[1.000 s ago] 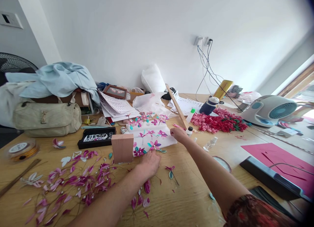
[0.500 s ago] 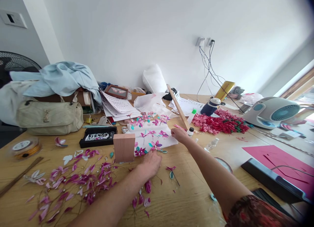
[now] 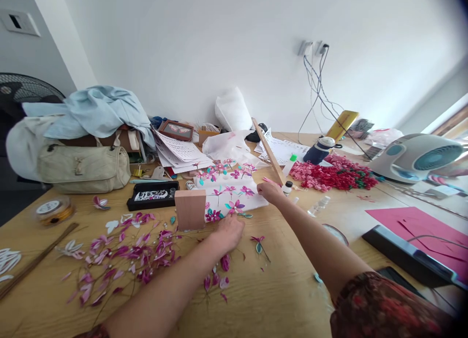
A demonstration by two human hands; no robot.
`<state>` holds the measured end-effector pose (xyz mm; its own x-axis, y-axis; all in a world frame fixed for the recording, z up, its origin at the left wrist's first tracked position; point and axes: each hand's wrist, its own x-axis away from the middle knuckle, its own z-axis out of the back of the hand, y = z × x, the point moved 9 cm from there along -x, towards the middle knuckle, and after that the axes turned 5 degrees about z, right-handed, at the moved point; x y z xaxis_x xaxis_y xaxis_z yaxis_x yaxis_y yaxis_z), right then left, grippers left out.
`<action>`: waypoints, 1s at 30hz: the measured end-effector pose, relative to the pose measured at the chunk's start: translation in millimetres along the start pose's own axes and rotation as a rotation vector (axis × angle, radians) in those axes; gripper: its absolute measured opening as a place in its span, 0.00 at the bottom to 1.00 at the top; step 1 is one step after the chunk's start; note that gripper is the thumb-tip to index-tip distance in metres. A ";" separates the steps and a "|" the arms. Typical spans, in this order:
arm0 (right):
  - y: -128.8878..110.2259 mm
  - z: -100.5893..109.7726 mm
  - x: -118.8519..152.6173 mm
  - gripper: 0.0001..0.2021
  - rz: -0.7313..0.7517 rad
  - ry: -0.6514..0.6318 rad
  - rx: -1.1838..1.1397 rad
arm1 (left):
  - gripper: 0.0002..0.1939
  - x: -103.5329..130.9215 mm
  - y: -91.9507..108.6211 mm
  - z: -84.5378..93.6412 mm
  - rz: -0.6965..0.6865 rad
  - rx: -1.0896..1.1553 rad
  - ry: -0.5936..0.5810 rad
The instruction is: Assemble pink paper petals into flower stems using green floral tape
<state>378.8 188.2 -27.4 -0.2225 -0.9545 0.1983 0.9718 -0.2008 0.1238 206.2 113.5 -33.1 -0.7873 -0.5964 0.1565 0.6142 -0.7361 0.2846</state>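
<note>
My left hand reaches to the front of a white block or sheet, its fingers closed at a pink-purple flower with a pale centre. The fingertips are partly hidden behind the hand. My right hand is curled at the right edge of the white piece. What lies in its fingers is hidden. A thin pink tool shows just behind that hand. Several other pink flowers with turquoise leaves stand on the white piece. A wooden block stands upright at its left end.
Loose magenta petals on wires spread at front left. A leafed flower stem lies near my left hand. A black tray, small dark-capped bottle, wooden strip, red flower heap and small fan surround the work.
The view has shifted, so most table things sit slightly higher and farther right. Both hands keep nearly the same places at the white piece.
</note>
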 end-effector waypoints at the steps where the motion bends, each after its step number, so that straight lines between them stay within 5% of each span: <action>1: -0.3 4.6 2.9 0.15 0.004 0.025 -0.004 | 0.13 0.5 -0.2 0.1 -0.004 0.001 -0.001; 6: 2.4 45.1 38.1 0.13 -0.004 0.215 -0.035 | 0.13 10.6 7.6 5.1 -0.072 0.024 0.011; 10: 3.2 70.3 95.1 0.12 -0.013 0.322 -0.088 | 0.12 27.0 16.6 14.4 -0.137 0.063 0.018; 15: -14.2 57.0 176.9 0.10 -0.006 0.321 -0.287 | 0.12 63.4 17.0 57.0 -0.208 0.493 0.125; 21: -84.6 16.3 220.1 0.12 0.226 0.159 -0.531 | 0.11 121.3 -8.8 112.8 -0.118 1.219 0.187; 30: -177.0 26.3 213.9 0.11 0.463 0.159 -0.570 | 0.08 205.0 -37.6 160.2 -0.201 1.384 0.381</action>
<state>157.1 25.3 18.7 0.1904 -0.9809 -0.0404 0.8630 0.1868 -0.4694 12.9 70.2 139.8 -0.6545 -0.7321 -0.1889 -0.2204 -0.0543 0.9739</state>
